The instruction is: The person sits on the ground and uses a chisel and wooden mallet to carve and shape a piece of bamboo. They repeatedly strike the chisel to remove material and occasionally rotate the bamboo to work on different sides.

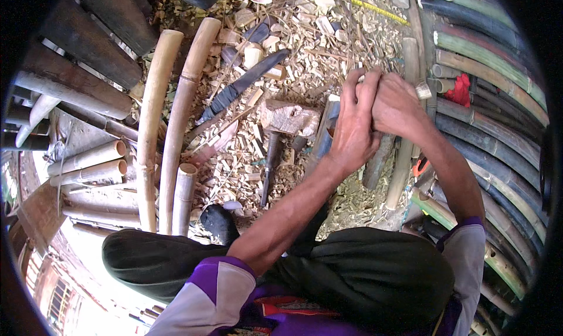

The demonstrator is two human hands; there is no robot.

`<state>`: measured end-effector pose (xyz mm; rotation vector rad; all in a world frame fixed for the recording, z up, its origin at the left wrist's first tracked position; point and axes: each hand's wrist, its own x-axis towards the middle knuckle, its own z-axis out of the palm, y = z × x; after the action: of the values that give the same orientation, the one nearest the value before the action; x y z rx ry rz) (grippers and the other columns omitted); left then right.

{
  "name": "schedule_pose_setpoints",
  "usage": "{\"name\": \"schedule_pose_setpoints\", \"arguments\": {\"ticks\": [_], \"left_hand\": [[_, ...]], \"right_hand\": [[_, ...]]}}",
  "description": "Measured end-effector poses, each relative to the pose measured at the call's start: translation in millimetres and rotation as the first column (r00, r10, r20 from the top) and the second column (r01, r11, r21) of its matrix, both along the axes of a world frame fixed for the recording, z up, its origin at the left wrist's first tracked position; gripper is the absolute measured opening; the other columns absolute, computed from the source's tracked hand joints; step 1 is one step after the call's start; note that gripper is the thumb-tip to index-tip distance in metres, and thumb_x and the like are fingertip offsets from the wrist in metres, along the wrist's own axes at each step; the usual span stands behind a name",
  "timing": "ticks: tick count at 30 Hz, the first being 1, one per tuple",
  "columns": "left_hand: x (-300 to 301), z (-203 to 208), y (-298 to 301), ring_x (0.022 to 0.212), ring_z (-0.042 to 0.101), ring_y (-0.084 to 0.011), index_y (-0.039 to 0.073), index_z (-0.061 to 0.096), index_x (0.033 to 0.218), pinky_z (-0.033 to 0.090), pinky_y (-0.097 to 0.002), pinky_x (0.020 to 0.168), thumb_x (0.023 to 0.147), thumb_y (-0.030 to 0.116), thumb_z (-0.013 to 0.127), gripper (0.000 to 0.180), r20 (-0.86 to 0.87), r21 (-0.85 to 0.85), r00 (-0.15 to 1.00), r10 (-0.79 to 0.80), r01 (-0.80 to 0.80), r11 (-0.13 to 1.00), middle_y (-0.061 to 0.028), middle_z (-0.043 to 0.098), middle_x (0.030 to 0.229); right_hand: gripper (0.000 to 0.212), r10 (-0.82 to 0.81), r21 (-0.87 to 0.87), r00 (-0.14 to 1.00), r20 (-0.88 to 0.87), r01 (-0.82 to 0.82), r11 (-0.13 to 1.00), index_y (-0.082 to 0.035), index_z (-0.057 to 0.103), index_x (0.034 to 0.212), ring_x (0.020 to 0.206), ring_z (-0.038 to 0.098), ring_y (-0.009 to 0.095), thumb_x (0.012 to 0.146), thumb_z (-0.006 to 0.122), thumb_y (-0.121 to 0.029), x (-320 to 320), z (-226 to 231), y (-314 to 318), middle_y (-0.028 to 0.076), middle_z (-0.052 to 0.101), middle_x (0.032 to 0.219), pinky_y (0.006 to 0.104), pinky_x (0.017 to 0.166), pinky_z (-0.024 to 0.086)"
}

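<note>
Both hands are pressed together over the shavings, right of the middle. My left hand [356, 119] is curled with its fingertips against my right hand [397, 105], which is closed beside it. Whatever they grip is hidden beneath the fingers. A short pale wooden end [423, 90] shows at the right hand's far side; I cannot tell whether it is held. Under my left wrist lies a dark bamboo piece [326, 130] with an opening. To the left rests a wooden mallet with a blocky head [288, 117] and dark handle [271, 166]. Beyond it is a long dark-wrapped blade-like tool [243, 85].
Wood chips [311, 48] cover the ground. Two long bamboo poles [153, 113] and a short bamboo tube [185, 198] stand at left. Stacked bamboo [498, 125] lines the right side, with a red cloth [458, 90] on it. A yellow measuring tape [380, 11] lies at the far side.
</note>
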<state>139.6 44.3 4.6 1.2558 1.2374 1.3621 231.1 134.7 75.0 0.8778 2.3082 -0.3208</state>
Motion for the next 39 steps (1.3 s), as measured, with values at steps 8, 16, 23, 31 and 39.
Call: {"name": "schedule_pose_setpoints", "arguments": {"ticks": [8,16,23,31,39], "left_hand": [[42.5,19.6,-37.7,0.13,0.043,-0.0568,0.016,0.024,0.16,0.041,-0.0556,0.111,0.069,-0.001,0.075,0.105,-0.099,-0.186,0.937,-0.335,0.313,0.931,-0.0326,0.022,0.155],[13.6,19.2,-47.1,0.13,0.047,-0.0568,0.03,0.022,0.161,0.048,-0.0538,0.106,0.066,-0.004,0.072,0.113,-0.084,-0.18,0.757,-0.648,0.628,0.757,-0.0331,0.026,0.156],[-16.4,0.2,-49.4,0.129,0.053,-0.0502,0.031,0.022,0.161,0.05,-0.0519,0.104,0.061,-0.001,0.077,0.119,-0.039,-0.087,0.617,-0.786,0.781,0.618,-0.0328,0.034,0.152],[-62.4,25.8,-32.7,0.139,0.036,-0.0494,0.014,0.028,0.159,0.035,-0.0513,0.116,0.061,0.024,0.081,0.112,-0.36,-0.068,0.506,-0.784,0.824,0.563,-0.0299,0.033,0.151],[-128.4,73.6,-120.0,0.102,0.067,-0.0469,-0.004,0.036,0.138,0.055,-0.0533,0.089,0.08,0.024,0.076,0.075,-0.177,-0.802,0.541,-0.822,0.404,0.439,-0.0295,0.062,0.113]], "right_hand": [[0.049,-0.284,-0.46,0.957,-0.053,0.229,0.858,-0.003,0.064,0.119,0.107,0.064,0.042,0.075,0.078,-0.021,92.2,-18.3,-33.9,0.023,0.067,0.114,0.0493,0.094,0.051],[0.056,-0.604,-0.583,0.792,-0.092,0.449,0.677,-0.001,0.052,0.137,0.124,0.056,0.038,0.085,0.069,-0.013,102.8,-34.5,-113.3,0.024,0.056,0.132,0.0472,0.107,0.044],[0.066,-0.836,-0.602,0.537,-0.114,0.632,0.488,-0.004,0.039,0.148,0.134,0.049,0.031,0.088,0.066,-0.008,69.3,-48.9,-169.4,0.024,0.05,0.137,0.0429,0.115,0.038],[0.055,-0.922,-0.87,-0.378,0.079,0.426,-0.249,-0.01,0.033,0.148,0.134,0.049,0.024,0.1,0.057,-0.019,14.8,-95.0,-222.6,0.013,0.049,0.138,0.046,0.115,0.039],[0.04,-0.719,-0.886,-0.518,0.463,-0.24,-0.397,-0.006,0.058,0.113,0.118,0.06,0.023,0.109,0.042,-0.042,-1.1,-40.1,-213.5,0.012,0.065,0.119,0.0416,0.099,0.048]]}}
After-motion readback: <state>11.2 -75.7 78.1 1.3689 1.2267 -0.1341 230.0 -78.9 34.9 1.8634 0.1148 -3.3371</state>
